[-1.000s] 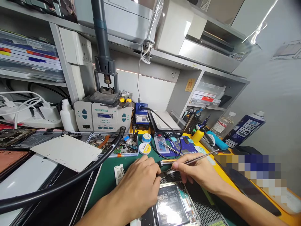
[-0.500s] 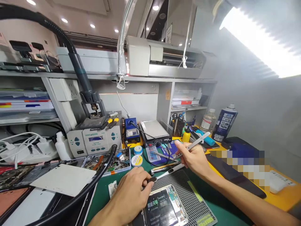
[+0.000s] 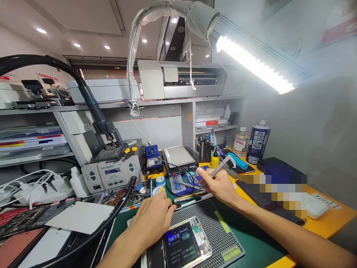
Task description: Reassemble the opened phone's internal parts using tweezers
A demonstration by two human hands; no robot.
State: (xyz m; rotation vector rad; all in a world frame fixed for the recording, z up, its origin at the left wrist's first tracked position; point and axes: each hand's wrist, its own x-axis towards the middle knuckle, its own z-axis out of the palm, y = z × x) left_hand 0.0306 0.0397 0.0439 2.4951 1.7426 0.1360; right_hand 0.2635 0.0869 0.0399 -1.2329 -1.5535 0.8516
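Observation:
My left hand (image 3: 154, 216) rests at the near left of the grey perforated mat (image 3: 220, 242), its fingers curled together. A dark tip (image 3: 177, 205) shows at its fingertips; the rest of that thing is hidden or merges with a pale rod behind. In front of this hand lies an opened phone-like device (image 3: 206, 251), showing a black battery (image 3: 181, 243) with printed characters and a green circuit board (image 3: 198, 227). Above the mat's far edge, my right hand (image 3: 219, 184) grips silver tweezers (image 3: 220, 166), slanting down to the left. Their lower end is near a metal-bodied pen-like tool (image 3: 186, 198).
A soldering station (image 3: 113, 172) and parts tray (image 3: 128, 197) stand on the left, with a black hose (image 3: 111, 219) crossing in front. Behind are a flat heating plate (image 3: 180, 154) and round tins (image 3: 160, 180). Bottles (image 3: 241, 141) and a spray can (image 3: 259, 143) stand right.
The view has tilted up and turned right, so the lamp shows fully. My right hand still grips the tweezers, now held more steeply. My left hand has moved slightly back from the device.

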